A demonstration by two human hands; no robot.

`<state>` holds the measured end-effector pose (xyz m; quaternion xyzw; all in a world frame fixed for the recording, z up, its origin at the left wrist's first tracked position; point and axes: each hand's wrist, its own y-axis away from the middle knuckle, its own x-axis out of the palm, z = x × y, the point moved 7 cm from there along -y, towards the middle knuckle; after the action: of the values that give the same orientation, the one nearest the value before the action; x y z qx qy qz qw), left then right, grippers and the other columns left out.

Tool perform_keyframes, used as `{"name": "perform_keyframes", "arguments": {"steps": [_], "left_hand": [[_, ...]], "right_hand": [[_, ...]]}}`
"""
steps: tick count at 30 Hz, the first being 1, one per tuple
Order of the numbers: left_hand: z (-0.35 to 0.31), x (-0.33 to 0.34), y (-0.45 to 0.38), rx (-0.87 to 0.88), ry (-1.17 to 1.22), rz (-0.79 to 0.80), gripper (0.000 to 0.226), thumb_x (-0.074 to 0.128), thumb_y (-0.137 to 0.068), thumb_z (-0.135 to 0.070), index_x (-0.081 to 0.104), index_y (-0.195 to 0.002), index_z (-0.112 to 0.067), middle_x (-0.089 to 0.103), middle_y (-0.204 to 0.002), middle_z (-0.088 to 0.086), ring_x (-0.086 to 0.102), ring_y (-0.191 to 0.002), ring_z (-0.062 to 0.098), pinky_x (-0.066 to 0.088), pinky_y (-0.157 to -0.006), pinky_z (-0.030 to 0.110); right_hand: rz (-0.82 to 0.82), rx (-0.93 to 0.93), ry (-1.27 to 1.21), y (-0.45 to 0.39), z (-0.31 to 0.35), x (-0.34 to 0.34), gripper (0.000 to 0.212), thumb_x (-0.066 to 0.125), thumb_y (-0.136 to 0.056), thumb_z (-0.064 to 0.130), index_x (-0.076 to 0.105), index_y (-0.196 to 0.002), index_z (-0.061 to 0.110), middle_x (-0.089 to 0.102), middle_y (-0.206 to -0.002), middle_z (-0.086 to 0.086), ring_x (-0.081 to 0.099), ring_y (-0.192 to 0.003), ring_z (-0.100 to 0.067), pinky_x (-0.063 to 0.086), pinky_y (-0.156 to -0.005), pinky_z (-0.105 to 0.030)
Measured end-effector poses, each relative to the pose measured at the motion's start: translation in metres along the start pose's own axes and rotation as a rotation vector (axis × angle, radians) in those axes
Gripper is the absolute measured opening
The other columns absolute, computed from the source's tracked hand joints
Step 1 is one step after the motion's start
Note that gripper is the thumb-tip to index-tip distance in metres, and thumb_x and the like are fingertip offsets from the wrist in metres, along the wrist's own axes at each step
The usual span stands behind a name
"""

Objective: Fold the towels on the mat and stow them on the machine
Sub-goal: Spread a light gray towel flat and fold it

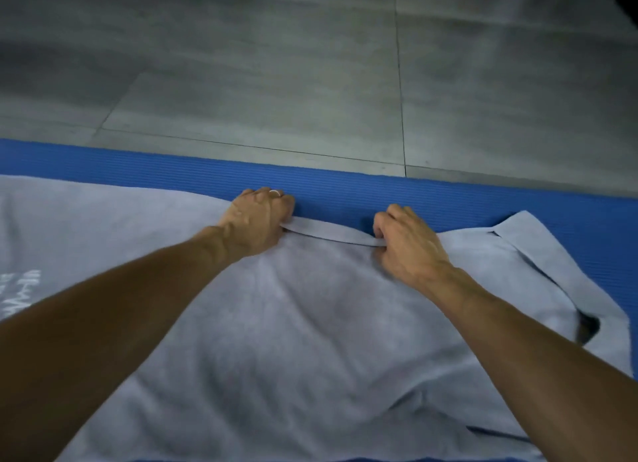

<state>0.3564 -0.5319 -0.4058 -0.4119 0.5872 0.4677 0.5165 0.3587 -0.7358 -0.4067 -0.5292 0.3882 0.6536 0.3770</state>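
Two hands grip the far hem of a pale grey-blue towel (293, 323), which lies spread over a blue ribbed mat (345, 189) on a grey tiled floor (276, 82). L hand (257, 220) sits at the hem's left part, fingers curled down over the towel edge, a ring (275, 192) on one finger. R hand (411, 242) is just right of it, fingers curled and pinching the same hem. Btwn the two hands the hem lifts off the mat as a thin, flat strip. Both forearms reach out over the towel's middle, which is creased and a bit bunched. At the towel's right end a corner is folded back on itself, w/ a dark gap showing under the fold. Near the towel's left edge there's white print (20, 289), too blurred to read. Beyond the towel's far hem a band of bare mat shows, then the floor. Mat also shows right of the towel.
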Motion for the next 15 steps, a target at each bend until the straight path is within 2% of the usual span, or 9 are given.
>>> {"name": "perform_keyframes", "arguments": {"steps": [3, 5, 6, 8, 9, 10, 12, 14, 15], "left_hand": [[-0.001, -0.002, 0.001, -0.07, 0.056, 0.006, 0.027, 0.056, -0.084, -0.012, 0.047, -0.11, -0.015, 0.062, -0.103, 0.006, 0.059, -0.097, 0.03, 0.037, -0.076, 0.033], [0.0, -0.001, 0.001, -0.103, 0.092, -0.006, 0.034, 0.057, -0.084, -0.012, 0.049, -0.117, -0.015, 0.062, -0.11, 0.006, 0.06, -0.101, 0.03, 0.041, -0.082, 0.035], [0.0, 0.0, 0.001, -0.102, 0.089, -0.008, 0.033, 0.056, -0.085, -0.013, 0.053, -0.118, -0.015, 0.061, -0.113, 0.007, 0.059, -0.103, 0.03, 0.043, -0.085, 0.036], [0.002, 0.001, -0.001, -0.112, 0.091, -0.012, 0.026, 0.056, -0.086, -0.014, 0.058, -0.112, -0.014, 0.059, -0.113, 0.008, 0.058, -0.103, 0.03, 0.044, -0.086, 0.038], [0.005, 0.0, -0.001, -0.134, 0.112, -0.014, 0.022, 0.057, -0.085, -0.014, 0.058, -0.107, -0.015, 0.06, -0.11, 0.008, 0.058, -0.101, 0.03, 0.044, -0.084, 0.037], [0.009, -0.002, -0.002, -0.158, 0.144, -0.013, 0.018, 0.059, -0.083, -0.016, 0.057, -0.101, -0.017, 0.062, -0.106, 0.007, 0.058, -0.098, 0.029, 0.044, -0.08, 0.036], [0.014, -0.004, -0.004, -0.194, 0.23, 0.022, 0.018, 0.065, -0.079, -0.02, 0.055, -0.093, -0.021, 0.064, -0.098, 0.004, 0.058, -0.093, 0.027, 0.042, -0.073, 0.031], [0.015, -0.007, -0.008, -0.224, 0.381, 0.089, 0.02, 0.068, -0.077, -0.02, 0.058, -0.094, -0.023, 0.063, -0.094, -0.001, 0.057, -0.089, 0.021, 0.04, -0.069, 0.026], [0.015, -0.009, -0.011, -0.236, 0.456, 0.109, 0.019, 0.068, -0.077, -0.019, 0.061, -0.095, -0.024, 0.062, -0.094, -0.003, 0.057, -0.088, 0.019, 0.04, -0.067, 0.025]], "right_hand": [[0.025, -0.057, 0.029, -0.004, 0.003, 0.0, 0.018, 0.056, -0.084, 0.008, 0.043, -0.085, 0.02, 0.047, -0.092, 0.003, 0.05, -0.093, -0.021, 0.03, -0.07, -0.029], [0.033, -0.085, 0.025, -0.006, 0.004, -0.004, 0.019, 0.055, -0.083, 0.006, 0.042, -0.09, 0.02, 0.051, -0.09, 0.003, 0.055, -0.089, -0.025, 0.03, -0.071, -0.03], [0.06, -0.091, 0.004, -0.007, 0.003, -0.005, 0.022, 0.056, -0.083, 0.008, 0.044, -0.097, 0.019, 0.056, -0.092, 0.002, 0.057, -0.089, -0.026, 0.033, -0.074, -0.032], [0.147, -0.046, -0.064, -0.011, -0.003, -0.006, 0.04, 0.065, -0.081, 0.017, 0.046, -0.117, 0.022, 0.062, -0.101, 0.002, 0.058, -0.095, -0.024, 0.038, -0.088, -0.036], [0.187, 0.004, -0.118, -0.014, -0.007, -0.006, 0.045, 0.069, -0.078, 0.021, 0.05, -0.119, 0.025, 0.063, -0.102, 0.004, 0.059, -0.098, -0.022, 0.039, -0.093, -0.037], [0.207, 0.055, -0.184, -0.017, -0.01, -0.008, 0.04, 0.072, -0.075, 0.023, 0.056, -0.112, 0.028, 0.065, -0.099, 0.006, 0.06, -0.096, -0.019, 0.041, -0.094, -0.037], [0.239, 0.147, -0.356, -0.022, -0.018, -0.01, 0.02, 0.075, -0.072, 0.031, 0.067, -0.09, 0.026, 0.067, -0.086, 0.008, 0.061, -0.085, -0.014, 0.046, -0.085, -0.035], [0.26, 0.214, -0.547, -0.026, -0.024, -0.011, 0.023, 0.074, -0.076, 0.04, 0.07, -0.079, 0.017, 0.068, -0.079, 0.005, 0.059, -0.075, -0.012, 0.044, -0.072, -0.031], [0.256, 0.233, -0.589, -0.029, -0.027, -0.012, 0.022, 0.072, -0.078, 0.038, 0.071, -0.077, 0.015, 0.068, -0.08, 0.002, 0.059, -0.074, -0.012, 0.042, -0.068, -0.029]]}}
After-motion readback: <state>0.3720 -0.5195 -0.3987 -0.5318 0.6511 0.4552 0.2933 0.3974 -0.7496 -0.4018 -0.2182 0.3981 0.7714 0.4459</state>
